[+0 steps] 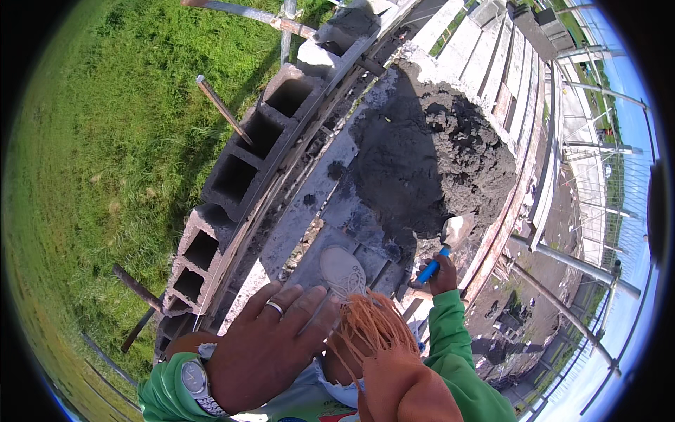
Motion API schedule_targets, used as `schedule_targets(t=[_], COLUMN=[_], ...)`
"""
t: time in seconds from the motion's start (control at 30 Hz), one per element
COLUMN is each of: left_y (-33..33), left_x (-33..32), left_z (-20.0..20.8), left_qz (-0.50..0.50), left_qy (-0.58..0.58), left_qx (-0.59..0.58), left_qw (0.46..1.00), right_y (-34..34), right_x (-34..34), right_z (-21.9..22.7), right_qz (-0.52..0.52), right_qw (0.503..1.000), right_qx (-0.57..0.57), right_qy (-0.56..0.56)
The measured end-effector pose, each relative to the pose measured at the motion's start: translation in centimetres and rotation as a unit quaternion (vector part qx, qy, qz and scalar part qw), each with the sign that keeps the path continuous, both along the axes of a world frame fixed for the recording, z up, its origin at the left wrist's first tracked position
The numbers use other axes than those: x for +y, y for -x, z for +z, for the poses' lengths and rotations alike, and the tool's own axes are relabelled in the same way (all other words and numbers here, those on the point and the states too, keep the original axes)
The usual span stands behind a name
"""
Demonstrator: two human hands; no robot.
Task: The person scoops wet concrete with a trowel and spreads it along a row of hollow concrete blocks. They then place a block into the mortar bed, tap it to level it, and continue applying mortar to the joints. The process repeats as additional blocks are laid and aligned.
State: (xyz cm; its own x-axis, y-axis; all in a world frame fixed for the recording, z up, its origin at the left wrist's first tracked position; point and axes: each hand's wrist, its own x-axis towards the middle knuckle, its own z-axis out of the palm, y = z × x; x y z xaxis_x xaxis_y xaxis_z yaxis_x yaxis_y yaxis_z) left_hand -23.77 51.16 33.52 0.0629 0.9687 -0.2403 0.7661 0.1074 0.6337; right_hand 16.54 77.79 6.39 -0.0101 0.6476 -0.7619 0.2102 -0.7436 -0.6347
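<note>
My right hand (441, 276) is closed around the blue handle of a trowel (425, 273), whose pale blade rests at the near edge of a heap of wet grey mortar (467, 151). My left hand (281, 341) wears a ring and a metal watch. Its fingers are stretched out with nothing in them, above my legs; whether it touches the knee I cannot tell. Orange fringed cloth (404, 383) hangs between my arms, partly covering my leg. To the left runs a row of grey hollow blocks (194, 267) with open cells.
A light canvas shoe (342, 271) stands on the board platform beside the mortar. A rusty bar (221, 109) sticks up from one block cell. Long planks (517, 77) lie at the far right. Scaffold poles (576, 264) cross the right side above lower ground. Grass (126, 148) lies beyond the blocks.
</note>
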Motion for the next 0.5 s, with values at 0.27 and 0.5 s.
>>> schedule_targets(t=[0.27, 0.5], left_y=[-0.6, 0.3], left_x=[-2.7, -5.9], left_z=[-1.0, -2.3], left_qz=[-0.091, -0.022], left_qy=[0.126, 0.183], left_qx=[0.064, 0.039], left_qw=[0.986, 0.982], right_y=[-12.7, -16.6], right_x=[2.2, 13.6], right_z=[10.1, 7.6], right_qz=[0.327, 0.252], right_qw=[0.691, 0.658], right_qx=[-0.605, -0.69], right_qy=[-0.223, -0.164])
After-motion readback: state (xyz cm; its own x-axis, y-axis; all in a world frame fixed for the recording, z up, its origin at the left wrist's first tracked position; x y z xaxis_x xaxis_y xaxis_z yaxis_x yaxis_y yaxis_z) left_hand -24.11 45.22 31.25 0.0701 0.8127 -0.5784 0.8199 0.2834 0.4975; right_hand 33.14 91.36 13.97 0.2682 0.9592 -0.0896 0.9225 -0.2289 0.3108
